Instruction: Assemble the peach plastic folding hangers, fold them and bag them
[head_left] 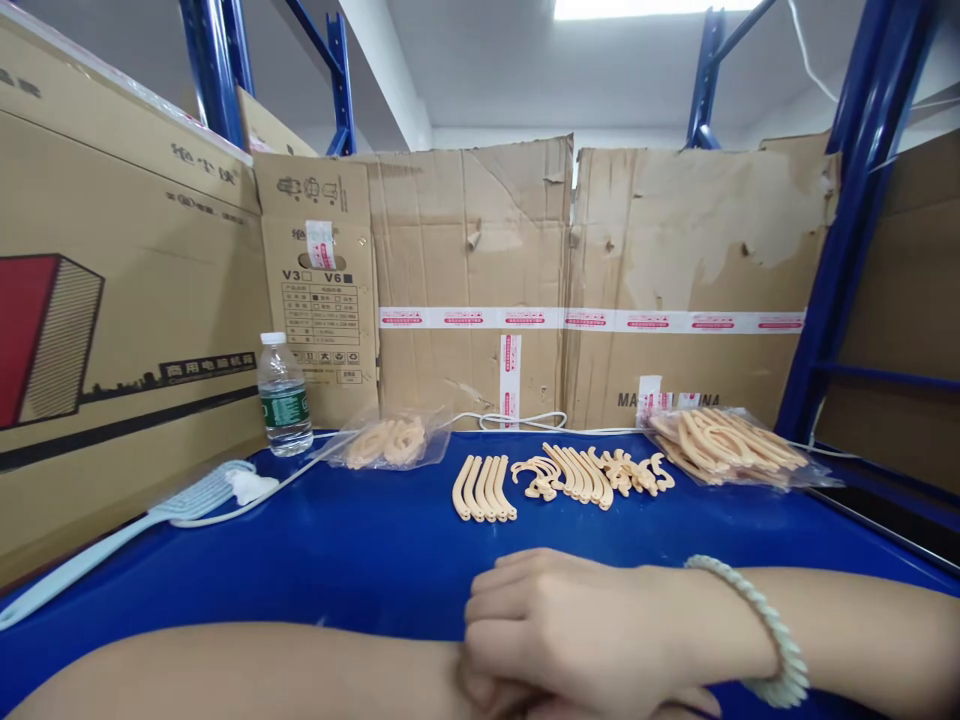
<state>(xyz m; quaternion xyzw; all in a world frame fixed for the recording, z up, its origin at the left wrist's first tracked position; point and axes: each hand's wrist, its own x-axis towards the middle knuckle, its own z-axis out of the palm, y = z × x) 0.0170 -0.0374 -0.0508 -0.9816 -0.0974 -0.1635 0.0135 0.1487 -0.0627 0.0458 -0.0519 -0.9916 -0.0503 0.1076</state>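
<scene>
My right hand (pixel 570 620), with a pale braided bracelet (pixel 780 640) on its wrist, lies across my left wrist near the front of the blue table. Its fingers are curled down around that wrist. My left forearm (pixel 285 670) comes in from the left. Most of my left hand (pixel 694 700) is hidden beneath the right one; only a bit shows at the bottom edge. Beyond the hands, apart from them, is a row of curved beige strips (pixel 486 490). Beside it lie small beige hooked pieces (pixel 538 478), a second row of strips (pixel 579 475) and more small curved pieces (pixel 637 472).
Clear bags of beige parts lie at the back, one bag (pixel 390 440) left and a fuller bag (pixel 727 445) right. A water bottle (pixel 285 400) and a light-blue brush (pixel 187 495) are at left. Cardboard boxes (pixel 472 250) wall the back; a dark flat device (pixel 892 520) lies right.
</scene>
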